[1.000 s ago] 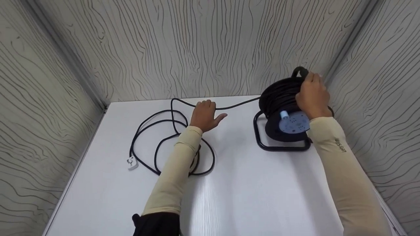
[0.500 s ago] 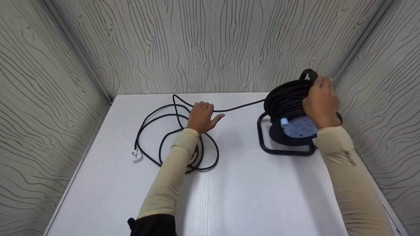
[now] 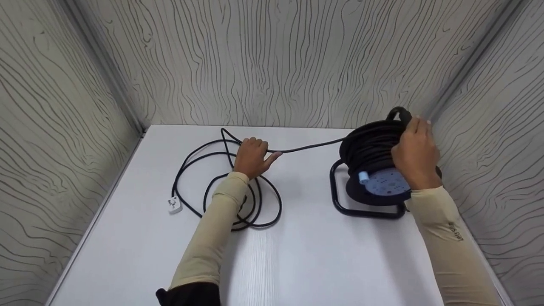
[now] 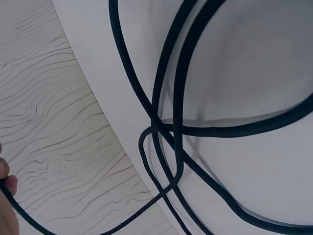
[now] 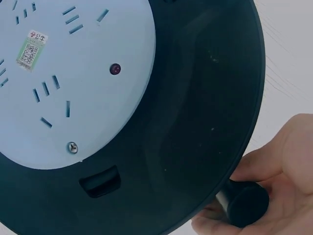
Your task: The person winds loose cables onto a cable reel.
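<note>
A black cable reel (image 3: 369, 148) with a pale blue socket panel (image 3: 389, 182) stands at the right of the white table, on a black tubular frame (image 3: 365, 212). My right hand (image 3: 415, 155) grips the reel's black handle (image 5: 248, 204), its fingers curled round it in the right wrist view. From the drum, the black cable (image 3: 312, 147) runs left to my left hand (image 3: 251, 158), which holds it with the thumb sticking out. In the left wrist view, only some fingers (image 4: 4, 169) show at the left edge, on the cable. Loose loops lie below and left of that hand.
A white plug (image 3: 174, 205) at the cable's end lies on the left of the table (image 3: 306, 255). Wood-grain panels rise at the back (image 3: 255, 63), left and right. The cable loops (image 4: 168, 93) cross one another in the left wrist view.
The reel and my right hand have come somewhat nearer to me. My left hand, still holding the cable, has shifted a little left and nearer. The head view has also shifted slightly.
</note>
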The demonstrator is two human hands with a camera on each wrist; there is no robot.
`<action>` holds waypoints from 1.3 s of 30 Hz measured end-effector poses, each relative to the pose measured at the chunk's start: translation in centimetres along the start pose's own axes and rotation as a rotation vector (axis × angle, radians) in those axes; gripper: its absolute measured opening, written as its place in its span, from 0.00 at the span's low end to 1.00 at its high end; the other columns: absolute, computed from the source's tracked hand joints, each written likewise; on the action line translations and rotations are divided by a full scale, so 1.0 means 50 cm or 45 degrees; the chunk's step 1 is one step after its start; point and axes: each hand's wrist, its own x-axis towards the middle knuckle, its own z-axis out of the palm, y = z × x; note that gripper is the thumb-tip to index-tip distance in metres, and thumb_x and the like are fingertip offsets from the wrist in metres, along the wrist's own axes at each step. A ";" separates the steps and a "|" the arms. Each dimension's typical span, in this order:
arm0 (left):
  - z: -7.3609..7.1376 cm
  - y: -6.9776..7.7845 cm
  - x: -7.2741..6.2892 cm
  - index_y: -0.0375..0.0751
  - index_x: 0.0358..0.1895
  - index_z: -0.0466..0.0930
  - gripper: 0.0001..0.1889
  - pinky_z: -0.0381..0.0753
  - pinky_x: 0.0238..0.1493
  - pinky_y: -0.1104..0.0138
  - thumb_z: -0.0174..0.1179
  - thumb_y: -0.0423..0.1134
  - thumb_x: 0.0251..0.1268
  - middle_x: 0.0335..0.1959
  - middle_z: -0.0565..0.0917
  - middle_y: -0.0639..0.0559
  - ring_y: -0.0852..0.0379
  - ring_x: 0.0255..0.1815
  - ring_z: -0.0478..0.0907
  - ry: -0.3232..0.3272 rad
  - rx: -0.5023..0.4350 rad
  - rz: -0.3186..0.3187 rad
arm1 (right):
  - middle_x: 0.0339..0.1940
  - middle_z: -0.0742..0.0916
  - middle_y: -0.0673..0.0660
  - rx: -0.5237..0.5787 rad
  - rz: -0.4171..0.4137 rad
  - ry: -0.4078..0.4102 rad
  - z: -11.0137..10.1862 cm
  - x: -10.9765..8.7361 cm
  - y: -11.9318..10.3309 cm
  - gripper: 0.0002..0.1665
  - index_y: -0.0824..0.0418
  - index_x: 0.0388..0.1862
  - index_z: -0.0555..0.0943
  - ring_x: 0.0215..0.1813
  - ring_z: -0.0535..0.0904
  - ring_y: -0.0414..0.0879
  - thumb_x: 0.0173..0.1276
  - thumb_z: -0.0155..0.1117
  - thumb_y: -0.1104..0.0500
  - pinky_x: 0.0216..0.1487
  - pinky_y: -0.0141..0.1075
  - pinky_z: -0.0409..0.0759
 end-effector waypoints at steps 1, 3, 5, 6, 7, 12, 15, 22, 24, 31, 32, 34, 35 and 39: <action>-0.002 -0.005 -0.003 0.41 0.31 0.75 0.32 0.68 0.38 0.57 0.45 0.69 0.75 0.25 0.76 0.50 0.51 0.28 0.67 0.008 -0.003 -0.005 | 0.68 0.68 0.84 0.001 -0.010 0.021 0.001 -0.004 -0.002 0.33 0.85 0.71 0.59 0.70 0.63 0.78 0.66 0.45 0.75 0.51 0.74 0.70; -0.007 -0.014 -0.011 0.40 0.31 0.76 0.32 0.68 0.37 0.57 0.47 0.68 0.75 0.25 0.77 0.49 0.51 0.28 0.68 0.020 -0.008 -0.011 | 0.67 0.70 0.84 0.006 -0.021 0.055 0.001 -0.011 -0.006 0.32 0.85 0.70 0.61 0.69 0.65 0.78 0.65 0.45 0.75 0.50 0.75 0.70; -0.011 -0.019 -0.018 0.40 0.32 0.77 0.32 0.68 0.37 0.57 0.48 0.68 0.74 0.25 0.77 0.49 0.51 0.28 0.69 0.025 -0.014 -0.011 | 0.66 0.71 0.83 0.018 -0.038 0.095 0.001 -0.018 -0.009 0.30 0.86 0.68 0.63 0.69 0.66 0.78 0.66 0.46 0.75 0.51 0.74 0.70; -0.013 -0.020 -0.020 0.40 0.32 0.77 0.32 0.69 0.37 0.57 0.48 0.68 0.74 0.25 0.77 0.50 0.51 0.28 0.69 0.030 -0.018 -0.007 | 0.66 0.72 0.83 0.033 -0.046 0.113 0.000 -0.023 -0.010 0.30 0.86 0.67 0.63 0.69 0.66 0.78 0.67 0.47 0.75 0.53 0.73 0.69; -0.014 -0.021 -0.023 0.40 0.32 0.78 0.32 0.69 0.37 0.58 0.48 0.68 0.74 0.25 0.77 0.50 0.52 0.28 0.70 0.033 -0.021 -0.001 | 0.66 0.71 0.83 0.055 -0.052 0.130 0.000 -0.030 -0.012 0.29 0.86 0.68 0.63 0.70 0.65 0.78 0.69 0.48 0.74 0.56 0.72 0.68; -0.018 -0.014 -0.034 0.40 0.31 0.77 0.33 0.69 0.38 0.58 0.45 0.69 0.75 0.24 0.77 0.50 0.52 0.27 0.68 -0.002 -0.018 0.007 | 0.71 0.67 0.81 0.106 -0.112 0.359 0.020 -0.113 -0.024 0.32 0.81 0.71 0.64 0.77 0.55 0.73 0.77 0.58 0.61 0.75 0.60 0.55; -0.019 -0.010 -0.038 0.40 0.30 0.76 0.33 0.69 0.38 0.58 0.45 0.69 0.75 0.24 0.76 0.50 0.52 0.27 0.67 -0.019 -0.008 0.003 | 0.61 0.75 0.80 0.043 -0.221 0.558 0.058 -0.181 -0.032 0.34 0.80 0.62 0.71 0.69 0.65 0.74 0.73 0.66 0.52 0.71 0.57 0.62; -0.024 -0.008 -0.037 0.40 0.30 0.76 0.32 0.70 0.38 0.57 0.48 0.69 0.74 0.24 0.76 0.50 0.52 0.27 0.68 0.029 0.004 -0.003 | 0.33 0.81 0.72 -0.091 -0.459 0.372 0.132 -0.244 -0.022 0.34 0.76 0.47 0.76 0.31 0.76 0.67 0.65 0.72 0.45 0.29 0.52 0.67; -0.025 -0.005 -0.038 0.40 0.30 0.76 0.32 0.70 0.38 0.57 0.48 0.68 0.75 0.24 0.76 0.50 0.52 0.27 0.68 0.020 -0.003 0.002 | 0.29 0.83 0.70 -0.097 -0.502 0.344 0.141 -0.241 -0.015 0.29 0.75 0.46 0.77 0.26 0.77 0.64 0.64 0.75 0.51 0.26 0.50 0.66; -0.025 0.002 -0.041 0.41 0.29 0.75 0.31 0.69 0.37 0.58 0.49 0.68 0.74 0.23 0.75 0.51 0.53 0.26 0.66 0.042 -0.005 0.036 | 0.13 0.75 0.61 -0.083 -0.568 0.393 0.140 -0.213 -0.018 0.18 0.73 0.37 0.74 0.14 0.71 0.57 0.60 0.73 0.62 0.20 0.47 0.63; -0.025 0.004 -0.040 0.41 0.29 0.75 0.31 0.69 0.37 0.58 0.49 0.68 0.74 0.23 0.74 0.52 0.53 0.26 0.65 0.049 -0.003 0.047 | 0.12 0.75 0.61 -0.083 -0.554 0.403 0.136 -0.211 -0.019 0.17 0.72 0.36 0.74 0.14 0.71 0.57 0.61 0.72 0.62 0.20 0.47 0.63; -0.025 0.005 -0.039 0.42 0.29 0.74 0.31 0.69 0.36 0.58 0.49 0.68 0.74 0.22 0.74 0.52 0.54 0.25 0.65 0.058 0.002 0.068 | 0.11 0.74 0.61 -0.080 -0.516 0.435 0.127 -0.207 -0.019 0.16 0.72 0.34 0.74 0.13 0.69 0.57 0.63 0.69 0.61 0.18 0.48 0.64; -0.024 0.006 -0.038 0.42 0.29 0.74 0.31 0.69 0.36 0.59 0.49 0.68 0.74 0.22 0.73 0.52 0.54 0.25 0.65 0.061 0.004 0.075 | 0.10 0.73 0.61 -0.079 -0.488 0.453 0.121 -0.205 -0.017 0.16 0.73 0.34 0.74 0.12 0.69 0.57 0.64 0.68 0.60 0.17 0.48 0.64; -0.021 0.010 -0.031 0.43 0.28 0.73 0.30 0.68 0.34 0.60 0.48 0.67 0.75 0.21 0.73 0.53 0.54 0.25 0.66 0.052 0.049 0.069 | 0.08 0.71 0.61 -0.058 -0.317 0.488 0.090 -0.198 -0.003 0.17 0.74 0.34 0.74 0.11 0.65 0.57 0.68 0.66 0.58 0.14 0.50 0.63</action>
